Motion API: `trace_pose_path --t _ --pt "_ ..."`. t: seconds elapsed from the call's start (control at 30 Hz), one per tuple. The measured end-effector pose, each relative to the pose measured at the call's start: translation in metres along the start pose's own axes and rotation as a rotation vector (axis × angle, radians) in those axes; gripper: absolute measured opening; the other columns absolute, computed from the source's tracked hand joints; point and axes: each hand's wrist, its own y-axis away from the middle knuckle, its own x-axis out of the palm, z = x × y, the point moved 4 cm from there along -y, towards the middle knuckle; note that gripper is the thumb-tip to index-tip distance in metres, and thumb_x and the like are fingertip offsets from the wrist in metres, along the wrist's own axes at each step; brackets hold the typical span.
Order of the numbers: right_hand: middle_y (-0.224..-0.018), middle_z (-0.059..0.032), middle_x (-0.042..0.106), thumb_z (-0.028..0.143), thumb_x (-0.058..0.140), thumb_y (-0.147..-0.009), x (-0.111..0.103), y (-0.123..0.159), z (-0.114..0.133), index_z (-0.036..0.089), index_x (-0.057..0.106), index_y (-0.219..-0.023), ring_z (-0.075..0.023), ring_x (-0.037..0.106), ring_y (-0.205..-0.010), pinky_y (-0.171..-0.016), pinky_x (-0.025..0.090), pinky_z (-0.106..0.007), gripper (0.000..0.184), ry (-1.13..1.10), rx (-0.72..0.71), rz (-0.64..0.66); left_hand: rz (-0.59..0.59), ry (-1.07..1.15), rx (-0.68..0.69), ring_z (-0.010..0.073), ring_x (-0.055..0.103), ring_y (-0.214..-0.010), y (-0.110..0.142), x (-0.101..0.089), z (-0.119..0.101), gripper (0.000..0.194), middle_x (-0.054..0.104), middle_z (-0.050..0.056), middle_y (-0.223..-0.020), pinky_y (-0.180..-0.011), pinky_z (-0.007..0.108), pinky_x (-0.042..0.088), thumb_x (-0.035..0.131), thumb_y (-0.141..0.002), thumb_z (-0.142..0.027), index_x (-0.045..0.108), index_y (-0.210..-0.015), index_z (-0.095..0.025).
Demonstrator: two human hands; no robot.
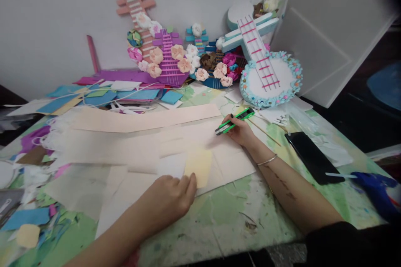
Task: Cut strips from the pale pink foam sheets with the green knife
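My right hand (239,132) is closed round a green and black utility knife (234,121), held above the right end of a pale peach strip (147,119). In front of me my left hand (175,194) is closed, its fingertips on the lower edge of a small pale yellow piece of paper (200,167). That piece lies over a large whitish sheet (233,167). More cream-coloured sheets (109,148) lie to the left, partly overlapping. Whether the knife's blade is out cannot be made out.
Flower-decorated model string instruments (266,75) stand against the wall. A black phone (313,156) and a blue glue gun (372,187) lie on the right. Coloured paper scraps (28,217) cover the table's left side. A thin wooden stick (265,132) lies beside my right wrist.
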Motion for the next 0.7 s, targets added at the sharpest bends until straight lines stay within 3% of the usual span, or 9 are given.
trace_pose_path --t 0.1,0.23,0.4,0.53,0.7 --pt "-0.053 0.0019 0.058 0.051 0.071 -0.073 -0.004 -0.002 -0.002 0.017 0.064 -0.068 -0.0087 0.046 -0.041 -0.039 0.036 -0.023 0.034 -0.002 0.006 -0.041 0.024 -0.049 -0.045 0.0195 0.059 -0.054 0.032 -0.007 -0.018 0.041 0.065 0.006 -0.069 -0.049 0.029 0.043 0.046 -0.07 0.007 0.06 -0.105 -0.01" --pt "-0.047 0.0045 0.052 0.055 0.07 -0.074 -0.008 -0.003 -0.001 0.018 0.065 -0.068 -0.0064 0.042 -0.037 -0.036 0.034 -0.021 0.038 -0.021 -0.003 -0.111 0.115 0.152 -0.02 0.0185 0.056 -0.051 0.055 -0.003 -0.054 0.023 0.062 0.001 -0.06 -0.05 0.029 0.036 0.053 -0.065 0.003 0.057 -0.068 -0.019" --pt "-0.056 0.0041 0.059 0.051 0.072 -0.073 0.0 0.0 0.004 0.02 0.068 -0.078 -0.0076 0.049 -0.045 -0.049 0.044 -0.022 0.032 -0.05 -0.026 -0.109 0.152 0.245 0.106 0.0159 0.051 -0.043 0.036 -0.007 -0.075 0.021 0.057 -0.001 -0.05 -0.042 0.031 0.023 0.059 -0.071 -0.003 0.055 -0.06 -0.02" --pt "-0.06 0.003 0.062 0.051 0.068 -0.076 0.01 0.007 0.022 0.02 0.069 -0.085 -0.0082 0.051 -0.049 -0.057 0.047 -0.024 0.032 -0.056 -0.074 -0.098 0.16 0.21 0.12 0.0178 0.054 -0.05 0.016 -0.007 -0.075 0.018 0.058 0.0 -0.057 -0.043 0.031 0.025 0.068 -0.072 -0.008 0.056 -0.065 -0.019" --pt "-0.07 0.0026 0.063 0.054 0.06 -0.084 0.026 0.023 0.072 0.024 0.065 -0.101 -0.0085 0.054 -0.054 -0.057 0.046 -0.023 0.035 0.154 -0.309 -0.089 -0.049 0.252 -0.062 0.0188 0.055 -0.058 0.001 0.003 -0.059 0.014 0.057 0.0 -0.068 -0.049 0.03 0.039 0.061 -0.08 -0.01 0.052 -0.074 -0.019"
